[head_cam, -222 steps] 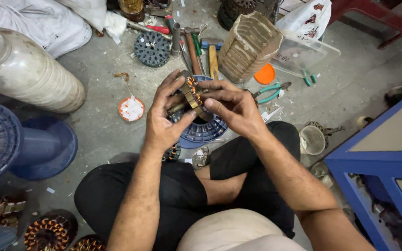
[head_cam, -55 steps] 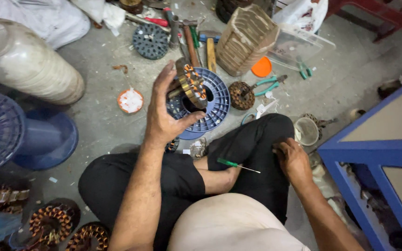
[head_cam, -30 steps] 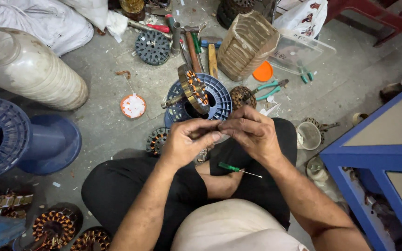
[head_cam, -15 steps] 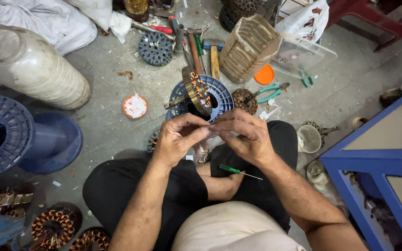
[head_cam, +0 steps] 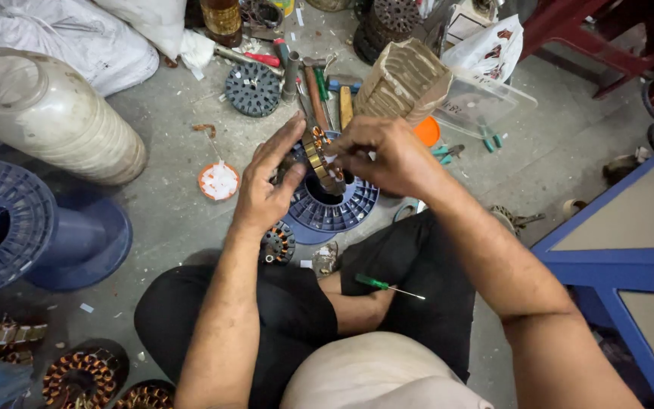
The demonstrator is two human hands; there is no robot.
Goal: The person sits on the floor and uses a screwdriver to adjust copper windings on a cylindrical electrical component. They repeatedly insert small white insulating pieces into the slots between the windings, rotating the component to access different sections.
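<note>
— What had changed from half a second before?

— The stator ring [head_cam: 321, 157] had been lifted off the blue spool [head_cam: 332, 210] and was held on edge between both hands, its long axis running away from the body.

— And the hands?

— The left hand [head_cam: 265, 191] was cupped against it, fingers open; the right hand [head_cam: 381, 154] was pinched at its top edge, equally near. A cardboard box [head_cam: 403, 82] lay beyond the right hand, a clear plastic bag [head_cam: 486, 98] beside it.

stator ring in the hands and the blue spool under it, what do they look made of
Stator ring: seemingly stacked metal laminations with coppery wire windings, judging by its dull brassy edge and orange coils. Blue spool: likely moulded plastic, matte with ribbed spokes.
</note>
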